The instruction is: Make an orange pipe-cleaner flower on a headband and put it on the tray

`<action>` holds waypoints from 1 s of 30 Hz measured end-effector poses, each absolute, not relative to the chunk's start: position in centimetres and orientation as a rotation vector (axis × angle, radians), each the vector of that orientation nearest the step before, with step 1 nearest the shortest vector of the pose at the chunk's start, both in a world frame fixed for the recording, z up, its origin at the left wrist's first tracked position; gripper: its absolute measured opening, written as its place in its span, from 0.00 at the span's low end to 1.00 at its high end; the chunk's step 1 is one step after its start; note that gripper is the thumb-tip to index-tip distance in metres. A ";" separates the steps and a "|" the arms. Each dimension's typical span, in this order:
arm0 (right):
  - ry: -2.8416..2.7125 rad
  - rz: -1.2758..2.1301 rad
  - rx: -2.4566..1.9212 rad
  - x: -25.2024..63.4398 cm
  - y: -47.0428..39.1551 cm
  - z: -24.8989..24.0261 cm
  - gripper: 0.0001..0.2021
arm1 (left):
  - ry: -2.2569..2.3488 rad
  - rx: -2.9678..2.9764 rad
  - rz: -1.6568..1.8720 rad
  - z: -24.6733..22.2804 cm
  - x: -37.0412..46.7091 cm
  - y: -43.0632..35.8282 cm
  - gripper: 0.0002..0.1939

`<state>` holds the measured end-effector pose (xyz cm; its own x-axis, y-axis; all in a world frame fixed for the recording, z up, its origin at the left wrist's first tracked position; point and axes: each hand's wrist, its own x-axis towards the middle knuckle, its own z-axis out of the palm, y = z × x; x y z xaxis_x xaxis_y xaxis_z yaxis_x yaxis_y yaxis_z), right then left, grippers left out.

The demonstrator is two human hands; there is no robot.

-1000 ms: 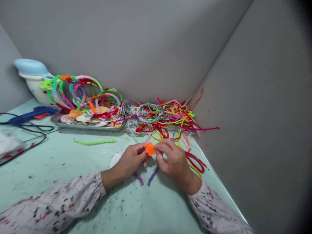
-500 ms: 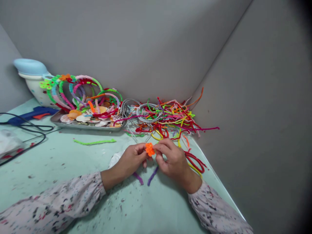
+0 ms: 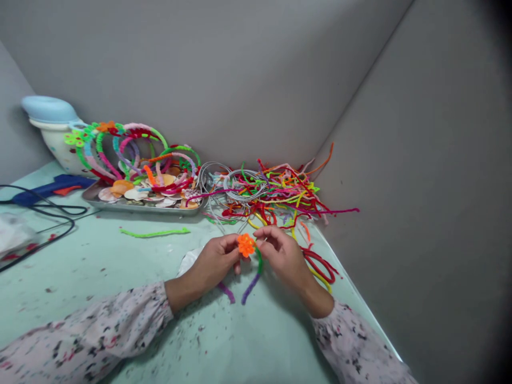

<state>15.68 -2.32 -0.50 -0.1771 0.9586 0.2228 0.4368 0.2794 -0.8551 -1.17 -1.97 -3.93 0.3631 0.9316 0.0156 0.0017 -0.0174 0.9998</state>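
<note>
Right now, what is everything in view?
container: 1, white-blue, back left
gun-shaped tool: 1, blue-red, left
cables: some, black, left
bundle: 1, white, left edge
tray: 1, silver, back
shells: many, mixed, in tray
hoops: several, multicoloured, on tray
wires: several, grey, beside tray
stems: many, multicoloured, right of tray
lone stem: 1, green, before tray
loops: several, red, right
scrap: 1, white, centre
table: 1, green, underneath
flower: 1, orange, centre
band: 1, green-purple, below flower
left hand: 1, bare, centre
right hand: 1, bare, centre
sleeves: 2, pale, foreground
</note>
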 end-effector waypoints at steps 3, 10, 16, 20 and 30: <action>-1.639 1.144 -1.290 15.6 -2.2 -0.4 0.06 | 0.935 1.394 0.934 -3.8 -1.1 -2.0 0.06; -1.526 1.310 -1.262 15.3 -2.4 -0.4 0.03 | 0.907 1.420 0.918 -3.8 -1.1 -2.1 0.04; -1.527 1.295 -1.258 15.1 -2.3 -0.8 0.02 | 0.900 1.420 0.913 -3.9 -1.0 -2.1 0.04; -1.513 1.295 -1.273 15.1 -2.4 -0.8 0.02 | 0.912 1.436 0.919 -3.8 -1.1 -2.1 0.05; -1.479 1.365 -1.247 15.2 -2.4 -0.4 0.02 | 0.901 1.437 0.904 -3.4 -1.1 -2.1 0.06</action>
